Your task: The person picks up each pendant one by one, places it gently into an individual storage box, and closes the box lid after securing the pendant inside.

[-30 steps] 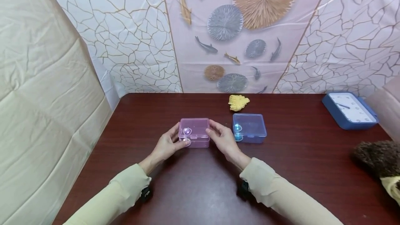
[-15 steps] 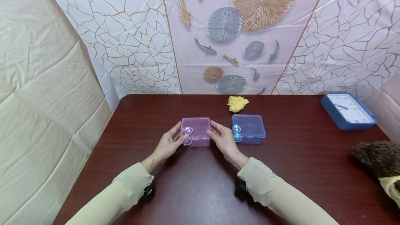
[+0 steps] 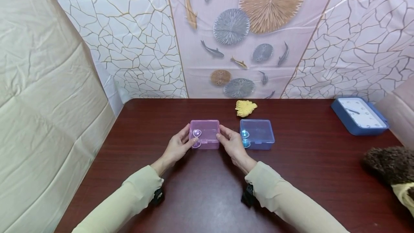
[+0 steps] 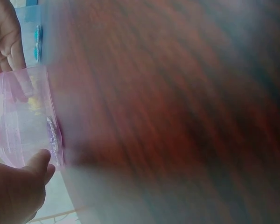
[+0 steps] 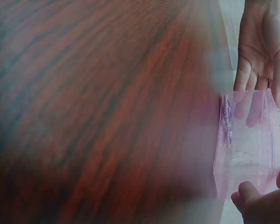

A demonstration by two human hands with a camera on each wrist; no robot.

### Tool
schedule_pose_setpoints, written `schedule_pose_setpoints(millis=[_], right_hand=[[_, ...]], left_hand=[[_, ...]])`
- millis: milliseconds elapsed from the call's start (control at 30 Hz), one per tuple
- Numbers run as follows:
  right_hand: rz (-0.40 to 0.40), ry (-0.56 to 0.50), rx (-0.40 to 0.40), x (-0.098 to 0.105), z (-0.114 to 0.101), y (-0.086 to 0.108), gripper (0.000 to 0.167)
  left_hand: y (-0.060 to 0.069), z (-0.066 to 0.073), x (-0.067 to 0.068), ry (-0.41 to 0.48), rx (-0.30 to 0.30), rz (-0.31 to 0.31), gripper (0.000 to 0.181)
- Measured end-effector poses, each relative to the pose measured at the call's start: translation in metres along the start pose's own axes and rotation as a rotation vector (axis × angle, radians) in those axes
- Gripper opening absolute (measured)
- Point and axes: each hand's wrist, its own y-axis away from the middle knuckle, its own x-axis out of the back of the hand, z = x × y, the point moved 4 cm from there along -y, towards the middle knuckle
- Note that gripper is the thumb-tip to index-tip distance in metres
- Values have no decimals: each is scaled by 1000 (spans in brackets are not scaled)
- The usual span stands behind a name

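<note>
A translucent pink plastic box (image 3: 210,130), its lid closed, is held between my two hands on the dark red table. My left hand (image 3: 174,151) grips its left end, thumb at the front. At the right end, my right hand (image 3: 233,146) grips it with the thumb in front and the fingers at the side. Purple heart-shaped gems (image 3: 197,133) with beaded edges show at the box's left side; I cannot tell whether they are inside. Just right of my right hand stands a similar blue box (image 3: 261,130), with blue gems (image 3: 245,133) at its left side.
A yellow yarn bundle (image 3: 245,108) lies behind the blue box. Farther right is a blue-framed clock (image 3: 362,114) lying face up. A brown furry thing (image 3: 388,163) sits at the right edge. A patterned cloth (image 3: 233,64) hangs behind the table.
Both hands have shifted the pink box slightly right and away from me, closer to the blue box. My left thumb has moved up along the box's front.
</note>
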Motion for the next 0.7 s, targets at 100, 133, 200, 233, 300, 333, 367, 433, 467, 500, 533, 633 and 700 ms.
schedule_pose_setpoints(millis=[100, 133, 200, 233, 300, 333, 367, 433, 467, 500, 533, 633, 700], right_hand=[[5, 2, -1, 1, -1, 1, 46], [7, 5, -1, 2, -1, 1, 46], [14, 9, -2, 2, 0, 2, 46], [16, 11, 1, 3, 0, 3, 46], [20, 19, 7, 3, 0, 4, 46], [20, 20, 8, 3, 0, 5, 46], [20, 22, 10, 3, 0, 5, 46], [16, 29, 23, 2, 0, 5, 46], [13, 29, 23, 2, 0, 4, 46], [13, 27, 20, 1, 0, 3, 45], [13, 27, 20, 1, 0, 1, 45], [10, 14, 9, 0, 1, -3, 45], [7, 28, -5, 0, 1, -5, 46]], left_hand=[[0, 2, -2, 7, 3, -2, 68], [0, 2, -3, 14, 4, -2, 68], [0, 3, -4, 27, 5, -3, 67], [0, 3, -5, 31, 8, -4, 67], [0, 2, -5, 37, 6, -9, 67], [0, 2, -6, 36, 3, -12, 67], [0, 2, -6, 35, 2, -15, 67], [-1, 2, -5, 32, 5, -16, 68], [-1, 2, -5, 28, 4, -15, 68], [-2, 2, -4, 21, 6, -11, 68], [-3, 2, -4, 15, 10, -6, 69], [-6, 4, -3, 5, 21, 1, 69], [-8, 5, -2, -11, 32, -4, 70]])
